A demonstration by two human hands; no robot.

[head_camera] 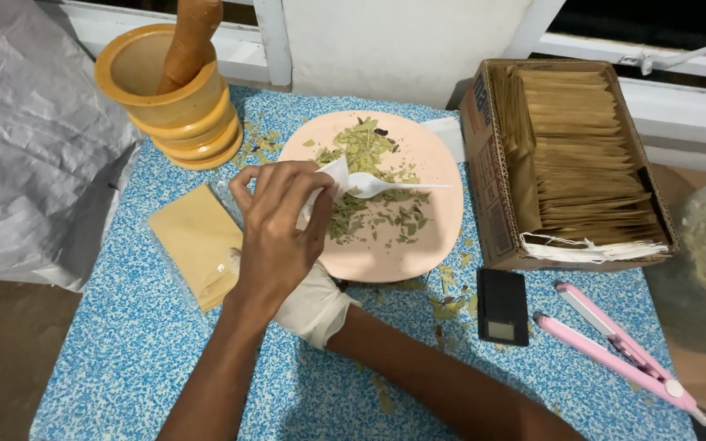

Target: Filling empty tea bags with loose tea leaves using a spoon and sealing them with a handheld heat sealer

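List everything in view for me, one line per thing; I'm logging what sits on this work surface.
Table: one, blue-and-white speckled top, under everything.
Mortar: one, yellow-orange, far left corner.
Pestle: one, brown wood, standing in the mortar.
Plate: one, pale pink, centre.
Dried leaves: a loose pile, green, on the plate; some scattered on the table.
Spoon: one, white plastic, over the leaves.
Pouches: a small flat stack, tan, left of the plate.
Cardboard box: one, brown, right of the plate, full of tan pouches.
Pocket scale: one, black, below the box.
Sealing tool: one, pink, near right.
Plastic sheet: grey, far left.
Left hand: bare, pinching a white pouch.
Right hand: white-gloved, mostly hidden beneath the left.
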